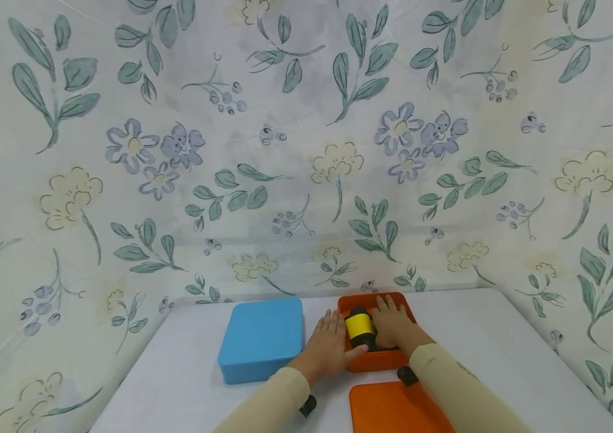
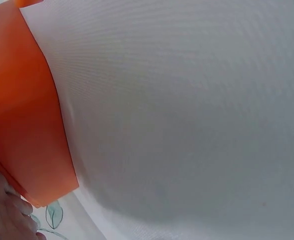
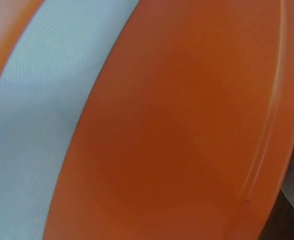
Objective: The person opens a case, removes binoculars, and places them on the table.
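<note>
An open orange box (image 1: 376,361) stands toward the back of the white table. Inside lies a black object with a wide yellow band (image 1: 359,325); its kind does not show. My left hand (image 1: 330,346) lies along the box's left rim, fingers straight and thumb stretched over the front left corner. Reaching into the box's right side, my right hand (image 1: 390,322) has its fingers extended toward the far rim, beside the black object. Its palm side is hidden. In the left wrist view, fingers (image 2: 17,215) rest by the orange wall (image 2: 27,125). The right wrist view is mostly box wall (image 3: 176,120).
Left of the hands sits a light blue box or lid (image 1: 263,337). A flat orange lid (image 1: 393,409) lies in front of the orange box, partly under the right forearm. White table (image 1: 176,361) extends on both sides. Floral fabric (image 1: 306,150) hangs behind.
</note>
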The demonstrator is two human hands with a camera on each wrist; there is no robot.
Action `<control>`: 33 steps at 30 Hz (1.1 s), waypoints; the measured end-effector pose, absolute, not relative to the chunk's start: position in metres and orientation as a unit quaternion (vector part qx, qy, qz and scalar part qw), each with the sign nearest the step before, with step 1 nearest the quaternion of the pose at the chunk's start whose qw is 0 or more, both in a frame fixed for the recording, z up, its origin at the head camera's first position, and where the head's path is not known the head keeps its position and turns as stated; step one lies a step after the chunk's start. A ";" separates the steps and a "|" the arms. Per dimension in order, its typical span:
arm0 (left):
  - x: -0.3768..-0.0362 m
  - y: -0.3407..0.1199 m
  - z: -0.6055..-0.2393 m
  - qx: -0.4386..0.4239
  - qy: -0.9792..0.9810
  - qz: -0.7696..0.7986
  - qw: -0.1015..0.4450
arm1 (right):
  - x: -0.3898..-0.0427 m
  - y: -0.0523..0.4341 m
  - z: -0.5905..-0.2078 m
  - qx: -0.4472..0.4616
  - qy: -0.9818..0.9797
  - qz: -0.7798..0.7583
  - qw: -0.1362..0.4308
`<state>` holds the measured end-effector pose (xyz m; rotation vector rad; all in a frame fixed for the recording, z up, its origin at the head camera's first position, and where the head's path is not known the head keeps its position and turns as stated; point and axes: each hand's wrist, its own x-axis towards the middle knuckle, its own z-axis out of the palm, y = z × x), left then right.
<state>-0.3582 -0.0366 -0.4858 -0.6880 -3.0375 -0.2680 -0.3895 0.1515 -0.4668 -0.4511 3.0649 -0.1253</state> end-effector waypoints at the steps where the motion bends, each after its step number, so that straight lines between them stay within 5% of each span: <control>1: -0.358 -0.036 -0.485 -0.221 -0.971 -0.087 0.008 | -0.390 0.152 -0.467 -0.144 0.988 -0.043 0.018; 18: -0.364 -0.031 -0.485 -0.212 -0.972 -0.100 0.004 | -0.397 0.159 -0.443 -0.157 0.986 -0.006 -0.048; 33: -0.355 -0.036 -0.477 -0.207 -0.974 -0.091 -0.010 | -0.398 0.190 -0.398 -0.186 0.982 0.008 -0.043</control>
